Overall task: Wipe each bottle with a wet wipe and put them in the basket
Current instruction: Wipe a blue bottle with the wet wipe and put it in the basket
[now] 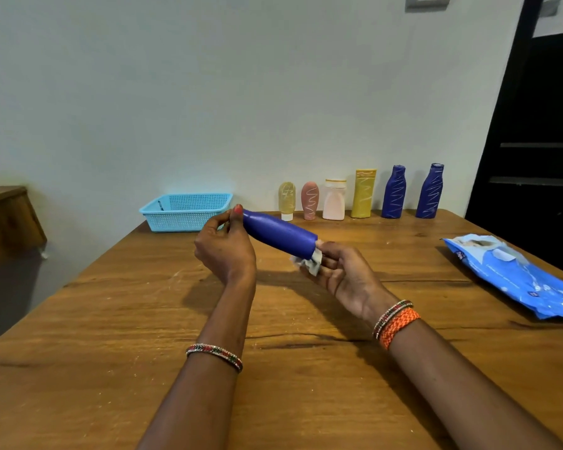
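bottle [278, 233], blue, lies level in the air above the wooden surface [143, 319], near the middle. pack [517, 274] of wipes lies at the right edge. basket [186, 211] sits far left by the wall; six more bottles [361, 196] stand in a row right of it. left hand [225, 251] pinches the bottle's neck end. right hand [342, 271] grips a wipe [311, 263] against its base.
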